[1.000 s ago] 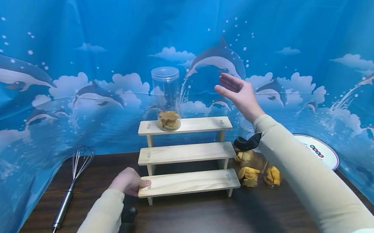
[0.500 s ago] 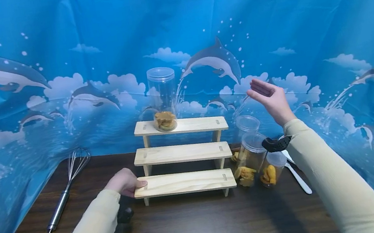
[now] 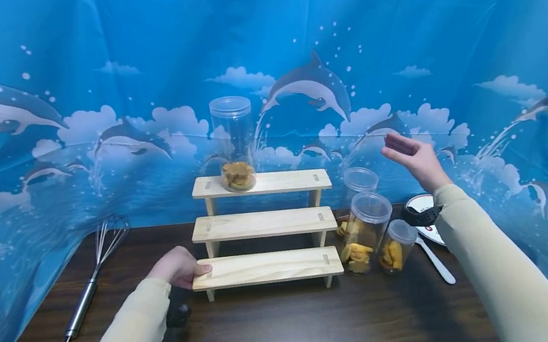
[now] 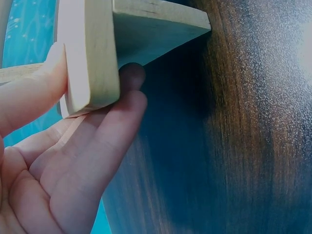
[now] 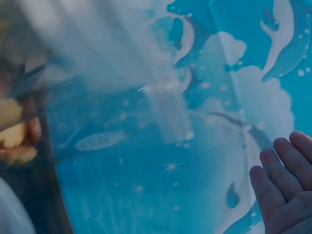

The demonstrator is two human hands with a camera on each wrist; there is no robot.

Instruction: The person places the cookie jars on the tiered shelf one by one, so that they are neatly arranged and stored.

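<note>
A three-step wooden shelf (image 3: 267, 267) stands on the dark table. My left hand (image 3: 175, 268) grips the left end of its lowest board; in the left wrist view the thumb (image 4: 57, 66) lies on top and the fingers (image 4: 117, 126) curl beneath. On the top board, toward the left, stands a tall clear jar (image 3: 235, 144) with brown-yellow pieces at its bottom. My right hand (image 3: 416, 160) is in the air with nothing in it, fingers extended, above and right of several lidded clear jars (image 3: 367, 228) at the shelf's right side.
A whisk (image 3: 91, 281) lies on the table at the left. Right of the jars are a white-handled utensil (image 3: 437, 262) and a white round plate (image 3: 419, 203), partly behind the right wrist strap. A blue dolphin-print curtain (image 3: 253, 32) hangs behind the table.
My right hand has moved right and down, away from the shelf, uncovering the jars and the white-handled utensil. My left hand keeps its grip on the lowest board. The head view has shifted slightly.
</note>
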